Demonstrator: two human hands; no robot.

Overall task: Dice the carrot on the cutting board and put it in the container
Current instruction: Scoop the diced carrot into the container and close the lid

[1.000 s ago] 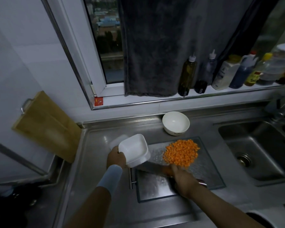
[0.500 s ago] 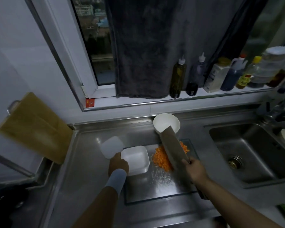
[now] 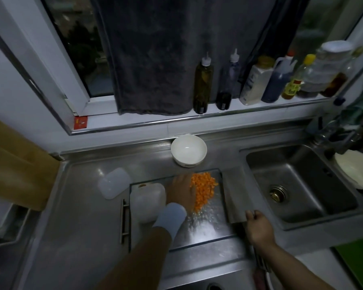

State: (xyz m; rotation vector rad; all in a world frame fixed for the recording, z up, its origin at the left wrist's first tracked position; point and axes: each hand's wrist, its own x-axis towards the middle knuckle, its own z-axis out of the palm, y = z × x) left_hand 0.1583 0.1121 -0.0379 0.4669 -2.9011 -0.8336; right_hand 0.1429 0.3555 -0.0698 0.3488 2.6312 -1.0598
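Right grip (image 3: 258, 226) holds cleaver (image 3: 235, 193) — left grip (image 3: 181, 191) (flat) touches carrot (image 3: 204, 189).

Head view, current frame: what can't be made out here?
Head view throughout:
Container: blurred, near corner under the left wrist cuff; contents unreadable.
Cleaver: handle hidden inside the right hand.
Diced carrot: left part of the pile covered by the left hand.
Sill bottles: labels too small and dim.
White dish by the sink: cut off by the right edge.

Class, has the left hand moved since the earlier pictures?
Yes. The left hand left the container and went right, across the cutting board, onto the diced carrot.
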